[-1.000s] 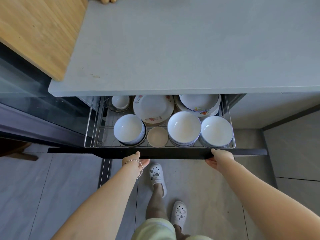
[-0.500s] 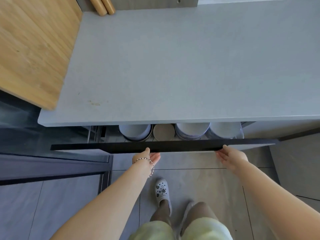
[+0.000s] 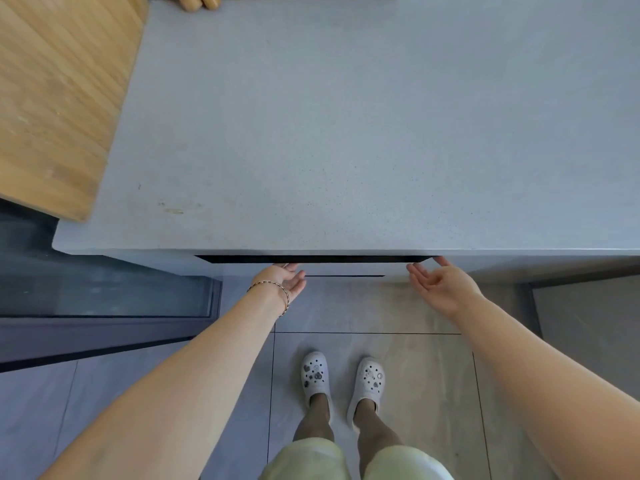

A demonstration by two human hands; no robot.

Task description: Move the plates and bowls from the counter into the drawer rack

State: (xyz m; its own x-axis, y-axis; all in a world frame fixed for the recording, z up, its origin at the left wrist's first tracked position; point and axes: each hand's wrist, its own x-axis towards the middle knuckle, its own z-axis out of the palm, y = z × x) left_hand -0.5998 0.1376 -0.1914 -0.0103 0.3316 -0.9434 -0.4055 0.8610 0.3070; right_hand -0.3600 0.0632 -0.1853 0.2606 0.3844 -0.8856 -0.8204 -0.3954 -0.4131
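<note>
The drawer is pushed in under the grey counter point(image 3: 346, 133); only the black top edge of the drawer front point(image 3: 311, 259) shows below the counter's lip. The plates and bowls in its rack are hidden. My left hand point(image 3: 282, 280), with a bracelet at the wrist, rests its fingertips against the drawer front near the middle. My right hand point(image 3: 438, 285) is flat and spread, fingertips at the drawer front's right end. Neither hand holds anything. No dishes lie on the counter.
A wooden cutting board point(image 3: 59, 98) lies at the counter's left, overhanging its edge. Two wooden handles point(image 3: 199, 0) poke in at the far edge. A dark glass-fronted unit point(image 3: 104, 289) stands at the left. My feet in white clogs point(image 3: 343, 379) stand on grey floor tiles.
The drawer, open with bowls and plates showing a second ago, has slid in under the counter. Both hands followed it forward, and their fingers have spread.
</note>
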